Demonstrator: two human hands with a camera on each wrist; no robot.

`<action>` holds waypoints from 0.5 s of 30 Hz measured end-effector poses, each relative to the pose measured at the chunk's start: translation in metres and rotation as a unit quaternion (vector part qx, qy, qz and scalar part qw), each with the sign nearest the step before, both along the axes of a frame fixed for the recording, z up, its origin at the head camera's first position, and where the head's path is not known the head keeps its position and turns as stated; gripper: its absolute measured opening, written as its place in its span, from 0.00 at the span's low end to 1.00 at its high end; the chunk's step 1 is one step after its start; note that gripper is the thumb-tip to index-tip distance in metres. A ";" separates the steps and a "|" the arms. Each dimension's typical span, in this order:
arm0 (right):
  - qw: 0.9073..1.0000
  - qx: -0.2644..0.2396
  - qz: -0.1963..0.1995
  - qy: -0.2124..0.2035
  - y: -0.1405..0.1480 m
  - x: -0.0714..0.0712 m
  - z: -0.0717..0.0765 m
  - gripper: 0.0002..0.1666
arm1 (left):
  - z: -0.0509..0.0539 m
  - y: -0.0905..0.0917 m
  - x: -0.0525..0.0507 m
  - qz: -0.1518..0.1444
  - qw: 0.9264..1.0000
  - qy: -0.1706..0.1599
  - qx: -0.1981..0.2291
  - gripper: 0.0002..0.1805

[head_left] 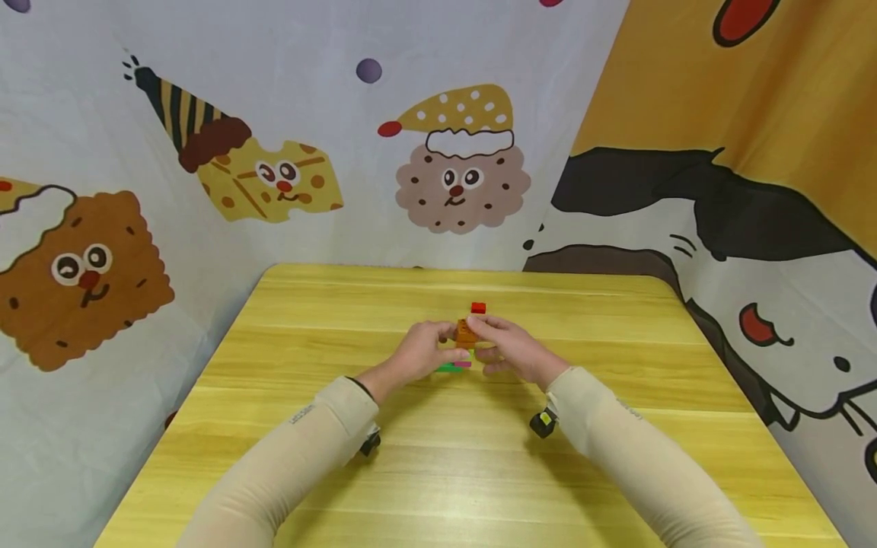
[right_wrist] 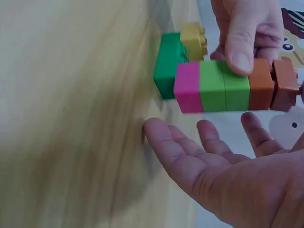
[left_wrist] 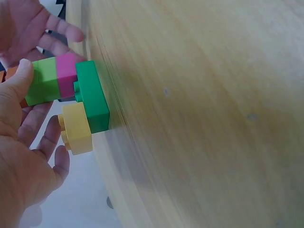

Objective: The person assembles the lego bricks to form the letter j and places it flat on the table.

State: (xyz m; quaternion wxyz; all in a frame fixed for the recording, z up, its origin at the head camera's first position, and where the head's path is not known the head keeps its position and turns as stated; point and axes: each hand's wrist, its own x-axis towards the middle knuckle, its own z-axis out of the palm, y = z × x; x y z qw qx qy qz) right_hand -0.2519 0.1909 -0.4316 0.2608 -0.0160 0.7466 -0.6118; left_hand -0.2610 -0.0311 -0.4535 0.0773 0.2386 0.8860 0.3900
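A column of toy building blocks stands upright on a long green block (right_wrist: 166,66): a pink block (right_wrist: 188,88), two light green blocks (right_wrist: 224,86), an orange block (right_wrist: 261,85), and another orange block (right_wrist: 284,85) tilted on top with a gap beneath. Beside the column, a yellow block (left_wrist: 77,128) sits on the green one. My left hand (head_left: 421,350) pinches the column, its thumb across the upper light green block. My right hand (head_left: 521,352) touches the top orange block with one digit; its other fingers are spread alongside, apart from the column.
A red block (head_left: 478,307) sits just beyond the column in the head view. The wooden table (head_left: 438,472) reaches back to a cartoon-printed curtain (head_left: 370,167). Small dark cameras (head_left: 543,423) hang under both wrists.
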 end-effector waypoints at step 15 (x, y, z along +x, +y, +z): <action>0.998 -0.035 -0.004 -0.058 -0.009 0.005 -0.009 0.48 | -0.002 0.000 0.000 0.000 1.000 0.001 -0.003 0.23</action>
